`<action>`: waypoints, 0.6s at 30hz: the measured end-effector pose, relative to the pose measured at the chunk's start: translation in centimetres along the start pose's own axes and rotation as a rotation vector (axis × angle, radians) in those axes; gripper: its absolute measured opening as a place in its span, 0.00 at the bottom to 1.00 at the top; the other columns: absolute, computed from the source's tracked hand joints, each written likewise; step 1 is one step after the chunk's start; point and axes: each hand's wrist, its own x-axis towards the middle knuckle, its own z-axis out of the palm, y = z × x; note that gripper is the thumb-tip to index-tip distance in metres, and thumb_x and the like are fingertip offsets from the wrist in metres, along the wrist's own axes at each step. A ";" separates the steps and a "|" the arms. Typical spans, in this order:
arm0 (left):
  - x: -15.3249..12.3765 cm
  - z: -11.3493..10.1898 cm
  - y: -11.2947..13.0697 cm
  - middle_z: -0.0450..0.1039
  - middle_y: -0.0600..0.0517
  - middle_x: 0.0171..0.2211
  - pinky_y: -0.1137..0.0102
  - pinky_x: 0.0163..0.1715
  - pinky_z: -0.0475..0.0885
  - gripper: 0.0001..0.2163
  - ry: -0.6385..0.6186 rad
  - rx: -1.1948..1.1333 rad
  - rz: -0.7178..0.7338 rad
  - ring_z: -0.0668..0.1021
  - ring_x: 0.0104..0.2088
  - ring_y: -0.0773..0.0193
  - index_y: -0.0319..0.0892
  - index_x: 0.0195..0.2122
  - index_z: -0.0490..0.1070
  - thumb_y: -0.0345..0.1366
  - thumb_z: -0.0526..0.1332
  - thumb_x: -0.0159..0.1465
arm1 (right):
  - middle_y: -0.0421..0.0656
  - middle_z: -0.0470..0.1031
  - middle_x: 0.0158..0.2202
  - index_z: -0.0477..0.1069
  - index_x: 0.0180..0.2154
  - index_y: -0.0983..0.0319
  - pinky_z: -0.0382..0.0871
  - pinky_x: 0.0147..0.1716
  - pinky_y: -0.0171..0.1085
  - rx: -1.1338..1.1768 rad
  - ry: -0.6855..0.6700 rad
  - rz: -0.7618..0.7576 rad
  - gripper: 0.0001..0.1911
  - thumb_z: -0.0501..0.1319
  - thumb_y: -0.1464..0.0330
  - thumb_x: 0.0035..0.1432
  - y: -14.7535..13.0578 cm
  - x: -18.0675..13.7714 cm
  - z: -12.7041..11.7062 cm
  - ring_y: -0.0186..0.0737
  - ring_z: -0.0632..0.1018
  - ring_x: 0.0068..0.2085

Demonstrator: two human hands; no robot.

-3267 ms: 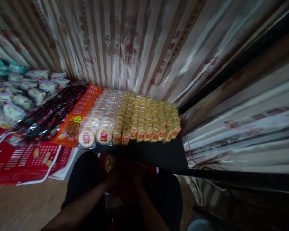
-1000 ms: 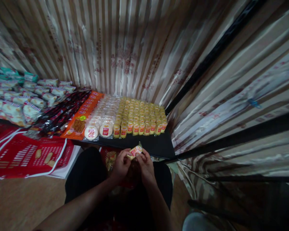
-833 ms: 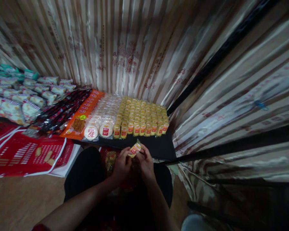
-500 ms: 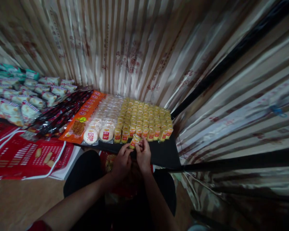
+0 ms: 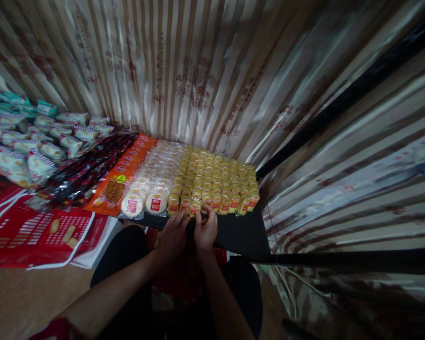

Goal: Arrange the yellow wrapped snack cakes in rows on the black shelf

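Note:
A small yellow snack packet [image 5: 195, 206] with a red and orange label stands upright at the front edge of the rows of matching yellow packets [image 5: 216, 172]. My left hand [image 5: 173, 234] has its fingertips closed at the packet's lower left. On the other side, my right hand [image 5: 206, 230] pinches its lower right, the index finger bent near the neighbouring packets. Both hands hang over the front edge of the black shelf [image 5: 241, 231]. The undersides of the fingers are hidden.
Left of the yellow rows lie round white crackers in clear wrap [image 5: 156, 201], an orange snack bag [image 5: 114, 189], dark shiny packets [image 5: 88, 165] and white packets [image 5: 42, 163]. A red bag [image 5: 38, 231] hangs below. Striped curtain [image 5: 198, 71] and a black pole [image 5: 326, 113] stand behind.
The yellow packet, held tilted in front of the rows before, now stands upright in line with the front row. Both hands moved with it, and the view shifted slightly.

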 end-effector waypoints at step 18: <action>0.2 0.4 -1.6 0.64 0.41 0.56 0.59 0.60 0.56 0.20 -0.091 0.121 0.303 0.62 0.60 0.56 0.34 0.58 0.58 0.27 0.49 0.65 | 0.48 0.66 0.44 0.69 0.51 0.58 0.67 0.48 0.45 -0.091 0.009 -0.268 0.18 0.48 0.67 0.63 2.7 -2.1 0.8 0.42 0.70 0.46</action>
